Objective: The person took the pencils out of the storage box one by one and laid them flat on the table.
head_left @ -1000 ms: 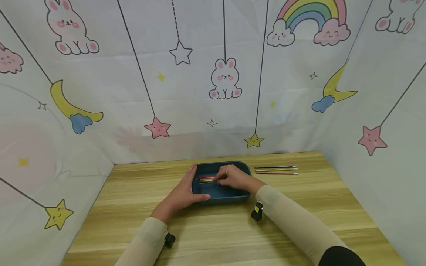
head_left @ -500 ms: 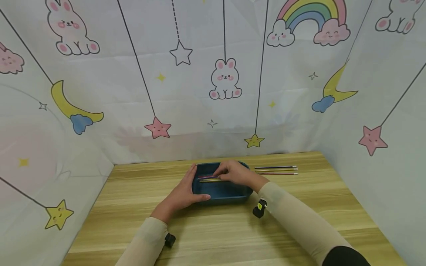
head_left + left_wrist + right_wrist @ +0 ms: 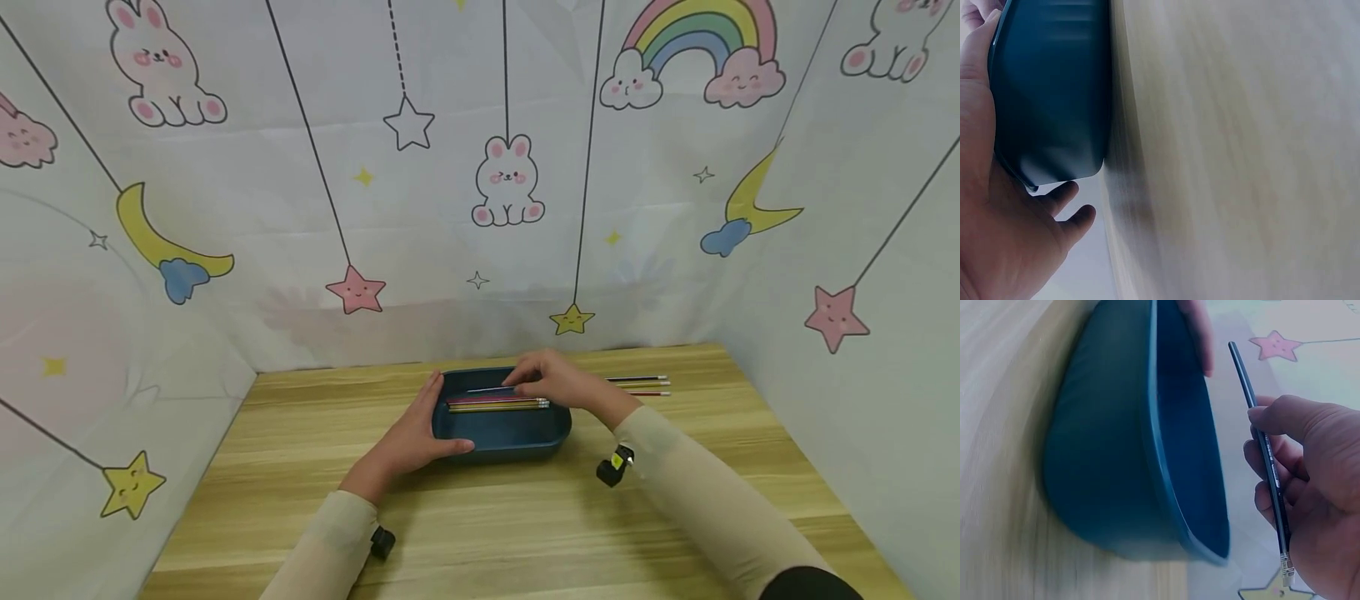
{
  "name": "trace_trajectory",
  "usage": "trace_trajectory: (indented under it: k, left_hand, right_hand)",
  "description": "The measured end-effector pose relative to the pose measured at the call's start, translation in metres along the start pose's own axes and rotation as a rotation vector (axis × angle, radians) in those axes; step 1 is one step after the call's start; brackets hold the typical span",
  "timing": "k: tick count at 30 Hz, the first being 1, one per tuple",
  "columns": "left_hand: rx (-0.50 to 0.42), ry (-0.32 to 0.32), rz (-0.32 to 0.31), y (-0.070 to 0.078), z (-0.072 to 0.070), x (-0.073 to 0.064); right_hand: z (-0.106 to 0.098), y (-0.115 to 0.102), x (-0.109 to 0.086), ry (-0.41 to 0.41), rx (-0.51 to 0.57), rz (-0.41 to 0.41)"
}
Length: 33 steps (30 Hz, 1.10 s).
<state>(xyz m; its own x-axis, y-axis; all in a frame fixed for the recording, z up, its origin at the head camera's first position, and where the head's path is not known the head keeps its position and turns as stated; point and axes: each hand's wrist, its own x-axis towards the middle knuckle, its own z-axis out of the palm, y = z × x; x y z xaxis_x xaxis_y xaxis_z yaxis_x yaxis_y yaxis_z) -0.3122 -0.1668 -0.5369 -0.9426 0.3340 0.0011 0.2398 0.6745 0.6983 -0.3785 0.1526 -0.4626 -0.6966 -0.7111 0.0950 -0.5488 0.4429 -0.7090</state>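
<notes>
My left hand [image 3: 411, 435] holds the left end of a dark blue plastic box [image 3: 498, 442], thumb along the near rim and fingers at the left wall. In the left wrist view two fingertips [image 3: 1079, 225] stick out past the box's end. Above the box's far right part, my right hand [image 3: 551, 379] pinches a dark pencil [image 3: 1270, 465] between thumb and fingers, its tip pointing left in the head view. The pencil's eraser end shows in the right wrist view. Pink and yellow pencils [image 3: 498, 406] lie side by side inside the box.
Right of the box, dark, yellow and red pencils [image 3: 651, 383] lie on the wooden table [image 3: 480, 533], partly hidden by my right hand and wrist. A white printed cloth [image 3: 420, 233] stands right behind the table and along both sides.
My right hand has moved right and up out of the box, lifting the dark pencil from the group. The pencils left inside are now more visible. My left hand has stayed put.
</notes>
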Motion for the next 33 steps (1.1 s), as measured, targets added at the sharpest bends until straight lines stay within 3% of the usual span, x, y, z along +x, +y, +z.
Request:
trace_trajectory:
  k: [8, 16, 23, 33]
  left_hand:
    - [0.001, -0.002, 0.000, 0.000, 0.000, -0.002]
    - [-0.007, -0.008, 0.002, 0.001, 0.000, -0.003]
    - [-0.012, -0.013, 0.007, 0.000, -0.001, -0.003]
    - [-0.006, -0.012, 0.007, 0.000, -0.002, -0.003]
  right_hand:
    - [-0.019, 0.010, -0.023, 0.011, -0.032, -0.006]
    - [-0.038, 0.023, -0.048, 0.020, -0.006, 0.048]
    - [-0.055, 0.039, -0.066, 0.026, 0.042, 0.042]
    - [-0.072, 0.052, -0.088, 0.044, -0.013, 0.057]
